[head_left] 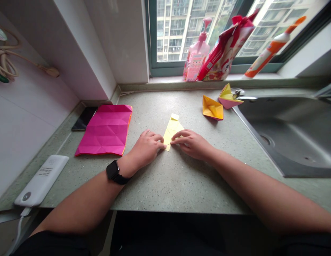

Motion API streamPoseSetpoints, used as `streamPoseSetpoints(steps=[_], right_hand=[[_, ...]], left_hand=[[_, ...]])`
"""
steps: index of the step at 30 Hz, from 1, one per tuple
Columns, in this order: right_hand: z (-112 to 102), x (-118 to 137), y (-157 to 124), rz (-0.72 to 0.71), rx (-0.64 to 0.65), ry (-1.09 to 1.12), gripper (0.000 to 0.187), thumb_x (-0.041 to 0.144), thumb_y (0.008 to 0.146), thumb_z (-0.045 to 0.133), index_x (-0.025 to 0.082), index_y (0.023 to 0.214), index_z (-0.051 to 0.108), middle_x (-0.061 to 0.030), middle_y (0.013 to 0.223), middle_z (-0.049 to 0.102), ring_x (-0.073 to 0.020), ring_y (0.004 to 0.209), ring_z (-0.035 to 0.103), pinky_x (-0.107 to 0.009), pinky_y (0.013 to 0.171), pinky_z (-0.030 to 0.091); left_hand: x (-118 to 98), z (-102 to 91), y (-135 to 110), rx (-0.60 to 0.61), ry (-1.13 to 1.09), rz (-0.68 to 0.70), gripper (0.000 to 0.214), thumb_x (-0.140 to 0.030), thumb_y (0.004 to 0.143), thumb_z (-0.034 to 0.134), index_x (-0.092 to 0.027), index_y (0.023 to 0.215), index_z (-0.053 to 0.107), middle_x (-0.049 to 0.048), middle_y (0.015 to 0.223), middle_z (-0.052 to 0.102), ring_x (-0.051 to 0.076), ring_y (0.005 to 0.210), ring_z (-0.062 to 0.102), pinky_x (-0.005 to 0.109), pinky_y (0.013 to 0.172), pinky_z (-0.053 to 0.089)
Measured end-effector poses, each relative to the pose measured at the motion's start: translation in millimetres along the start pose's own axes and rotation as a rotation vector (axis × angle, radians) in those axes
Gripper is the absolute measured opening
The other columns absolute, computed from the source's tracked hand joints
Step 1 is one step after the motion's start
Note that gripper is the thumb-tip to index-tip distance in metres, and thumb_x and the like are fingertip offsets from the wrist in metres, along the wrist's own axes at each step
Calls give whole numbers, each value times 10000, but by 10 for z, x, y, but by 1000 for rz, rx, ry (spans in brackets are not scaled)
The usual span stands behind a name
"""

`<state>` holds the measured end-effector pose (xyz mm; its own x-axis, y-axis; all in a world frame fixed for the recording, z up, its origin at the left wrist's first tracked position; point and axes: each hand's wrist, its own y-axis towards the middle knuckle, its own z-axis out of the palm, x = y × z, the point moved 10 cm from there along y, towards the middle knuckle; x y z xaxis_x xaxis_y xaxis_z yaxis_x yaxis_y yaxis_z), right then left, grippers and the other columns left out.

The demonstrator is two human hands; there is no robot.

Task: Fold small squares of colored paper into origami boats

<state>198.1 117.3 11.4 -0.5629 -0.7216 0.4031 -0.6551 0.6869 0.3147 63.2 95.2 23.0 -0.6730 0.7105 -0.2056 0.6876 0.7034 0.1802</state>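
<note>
A small folded piece of yellow paper lies on the speckled counter between my hands. A short flap is folded over at its far end, and a narrow strip sticks out at the near end. My left hand pinches its near left edge with thumb and fingertips. From the other side, my right hand pinches the same near part with thumb and forefinger. The fingertips of both hands are close together there, and they cover part of the paper's lower edges.
Creased magenta paper sheets lie at left, partly over a dark phone. A white power bank is nearer. An orange paper boat and a yellow-pink one stand by the sink. Bottles line the windowsill.
</note>
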Motion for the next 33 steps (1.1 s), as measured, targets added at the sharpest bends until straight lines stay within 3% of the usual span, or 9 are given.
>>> streamPoseSetpoints(steps=[5, 9, 13, 17, 22, 25, 33], right_hand=[[0, 0, -12, -5, -13, 6, 429, 27, 903, 636, 340, 1100, 854, -21, 1176, 814, -222, 1091, 728, -439, 1029, 584], [2, -3, -11, 1, -10, 2, 439, 25, 904, 632, 350, 1101, 853, -18, 1181, 814, -222, 1086, 728, -441, 1030, 586], [-10, 14, -5, -10, -11, 11, 429, 28, 912, 625, 335, 1102, 856, -31, 1179, 816, -226, 1084, 736, -443, 1022, 593], [-14, 12, -3, -5, -5, 16, 419, 33, 913, 630, 333, 1099, 857, -34, 1172, 819, -231, 1085, 742, -449, 1024, 596], [-17, 32, -4, -14, -14, 11, 410, 25, 909, 619, 315, 1091, 845, -35, 1170, 821, -233, 1083, 744, -449, 1024, 600], [-29, 15, -7, 5, -37, 18, 427, 13, 915, 588, 300, 1123, 825, -45, 1187, 818, -240, 1105, 746, -451, 1031, 604], [-20, -49, -11, 46, -71, -5, 389, 29, 940, 583, 290, 1117, 810, -73, 1201, 795, -251, 1109, 744, -463, 1015, 620]], left_hand=[[6, -75, -92, 16, 97, -18, 296, -107, 996, 654, -304, 981, 875, 53, 1190, 768, 283, 1140, 635, 611, 1225, 353], [20, -202, -135, -49, 111, 1, 328, -51, 961, 611, -268, 880, 844, 47, 1142, 769, 262, 1081, 644, 569, 1197, 408], [21, -315, -137, -148, 92, -12, 374, -13, 967, 547, -233, 1108, 814, 66, 1176, 776, 262, 1087, 654, 460, 1044, 522], [-88, -173, -108, -86, 37, 71, 359, -83, 1007, 593, -249, 1270, 771, 77, 1364, 744, 279, 1222, 641, 486, 1100, 509], [-158, -49, -86, -20, 9, 134, 315, -133, 1061, 573, -238, 1295, 757, 69, 1376, 748, 281, 1266, 625, 482, 1147, 480], [-165, -16, -75, 14, 9, 106, 303, -172, 1082, 567, -220, 1326, 739, 89, 1332, 749, 281, 1254, 628, 490, 1171, 463], [-251, 102, 14, 54, 84, -8, 353, -382, 1105, 591, -214, 1399, 688, 114, 1221, 704, 300, 1213, 631, 672, 1297, 289]])
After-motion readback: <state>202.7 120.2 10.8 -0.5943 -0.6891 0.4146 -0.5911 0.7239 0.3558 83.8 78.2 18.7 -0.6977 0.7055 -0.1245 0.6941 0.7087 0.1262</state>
